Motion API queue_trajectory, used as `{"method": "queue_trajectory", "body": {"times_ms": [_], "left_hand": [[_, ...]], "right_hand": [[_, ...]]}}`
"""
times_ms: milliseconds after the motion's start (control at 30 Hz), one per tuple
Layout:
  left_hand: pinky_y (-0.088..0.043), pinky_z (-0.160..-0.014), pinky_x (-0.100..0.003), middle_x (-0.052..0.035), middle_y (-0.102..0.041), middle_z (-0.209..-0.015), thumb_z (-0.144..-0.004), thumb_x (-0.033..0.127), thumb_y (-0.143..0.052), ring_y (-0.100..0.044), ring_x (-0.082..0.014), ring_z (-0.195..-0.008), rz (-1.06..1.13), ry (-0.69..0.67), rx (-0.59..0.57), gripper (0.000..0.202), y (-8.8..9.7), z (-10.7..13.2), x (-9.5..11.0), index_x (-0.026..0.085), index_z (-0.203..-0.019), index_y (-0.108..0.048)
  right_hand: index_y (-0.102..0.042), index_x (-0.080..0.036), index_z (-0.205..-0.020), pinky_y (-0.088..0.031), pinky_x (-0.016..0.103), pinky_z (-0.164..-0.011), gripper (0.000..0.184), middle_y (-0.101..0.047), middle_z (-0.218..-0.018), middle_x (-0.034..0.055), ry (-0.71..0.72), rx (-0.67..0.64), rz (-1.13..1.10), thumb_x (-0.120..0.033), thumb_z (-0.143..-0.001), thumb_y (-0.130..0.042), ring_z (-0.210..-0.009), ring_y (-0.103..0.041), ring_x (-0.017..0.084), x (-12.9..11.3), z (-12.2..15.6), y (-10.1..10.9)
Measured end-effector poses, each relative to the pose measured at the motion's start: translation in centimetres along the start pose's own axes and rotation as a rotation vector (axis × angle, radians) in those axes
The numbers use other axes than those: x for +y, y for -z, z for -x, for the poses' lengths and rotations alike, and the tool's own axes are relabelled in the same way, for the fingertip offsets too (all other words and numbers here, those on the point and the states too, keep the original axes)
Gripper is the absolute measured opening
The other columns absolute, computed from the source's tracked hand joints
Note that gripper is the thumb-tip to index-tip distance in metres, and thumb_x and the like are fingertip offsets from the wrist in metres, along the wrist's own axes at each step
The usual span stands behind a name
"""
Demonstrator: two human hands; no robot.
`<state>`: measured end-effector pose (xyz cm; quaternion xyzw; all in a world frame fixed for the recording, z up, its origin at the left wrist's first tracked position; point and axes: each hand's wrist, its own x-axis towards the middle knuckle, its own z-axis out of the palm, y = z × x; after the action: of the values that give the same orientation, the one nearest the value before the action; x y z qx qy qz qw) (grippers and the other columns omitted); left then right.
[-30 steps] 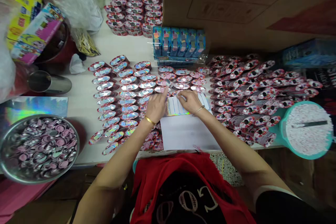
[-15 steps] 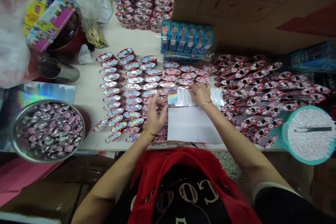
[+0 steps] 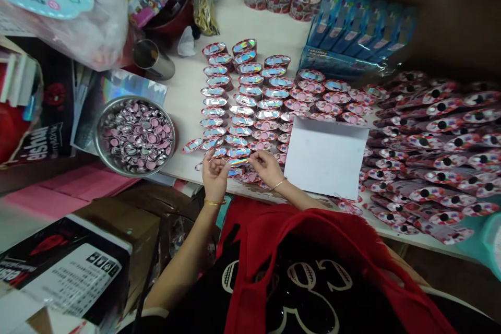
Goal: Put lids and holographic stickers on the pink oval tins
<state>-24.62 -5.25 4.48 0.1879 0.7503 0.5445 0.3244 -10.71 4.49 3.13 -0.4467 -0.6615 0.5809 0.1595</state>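
My left hand (image 3: 214, 173) and my right hand (image 3: 265, 166) are at the near edge of a white table (image 3: 188, 94), fingers pinched on the two ends of a thin holographic sticker strip (image 3: 238, 161). Just beyond them lie rows of small oval containers with shiny foil or pink lids (image 3: 250, 109). A white backing sheet (image 3: 326, 156) lies to the right of my right hand.
A metal bowl of pink and silver lids (image 3: 135, 134) sits at the left. Red patterned oval containers (image 3: 434, 135) are piled at the right, blue boxes (image 3: 352, 31) stand behind. A steel cup (image 3: 152, 60), bags and cardboard boxes (image 3: 74, 261) crowd the left side.
My view has swung left. Both hands left the sticker sheet and came back to the table's near edge with a strip between them. The white sheet now lies flat at the right.
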Motion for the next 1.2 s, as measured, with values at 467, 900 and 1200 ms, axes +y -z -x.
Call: {"method": "queue_trajectory", "body": {"times_ms": [467, 900, 1200], "left_hand": [[-0.031, -0.098, -0.04, -0.002, -0.065, -0.085, -0.078, 0.025, -0.061, -0.06, -0.0187, -0.083, -0.625, -0.159, 0.08, 0.062, 2.3, -1.5, -5.4, 0.017, -0.136, -0.042], [-0.032, -0.102, -0.041, -0.0128, -0.052, -0.113, -0.078, 0.032, -0.063, -0.047, -0.0261, -0.114, -0.58, -0.303, 0.166, 0.034, 2.8, -0.8, -3.4, 0.016, -0.108, -0.058], [-0.043, -0.073, -0.025, 0.0005, -0.056, -0.077, -0.075, 0.034, -0.069, -0.052, -0.011, -0.072, 0.085, 0.079, -0.013, 0.021, 1.1, 2.2, -0.4, 0.017, -0.079, -0.057]], "right_hand": [[-0.061, -0.019, -0.087, -0.027, 0.036, -0.079, 0.022, -0.064, -0.095, 0.0085, 0.195, -0.112, 0.778, -0.027, -0.095, -0.042, -0.093, -0.048, 0.023, 1.0, -0.9, -4.3], [-0.051, -0.016, -0.123, -0.035, 0.039, -0.093, 0.036, -0.058, -0.12, 0.0141, 0.193, -0.031, 0.467, -0.034, -0.093, -0.046, -0.109, -0.049, 0.025, 0.7, -0.7, -3.2], [-0.059, -0.02, -0.083, -0.042, 0.026, -0.06, 0.045, -0.056, -0.068, -0.0027, -0.212, -0.142, -0.318, -0.063, -0.072, -0.062, -0.06, -0.049, 0.012, 0.4, 1.3, -1.5]]}}
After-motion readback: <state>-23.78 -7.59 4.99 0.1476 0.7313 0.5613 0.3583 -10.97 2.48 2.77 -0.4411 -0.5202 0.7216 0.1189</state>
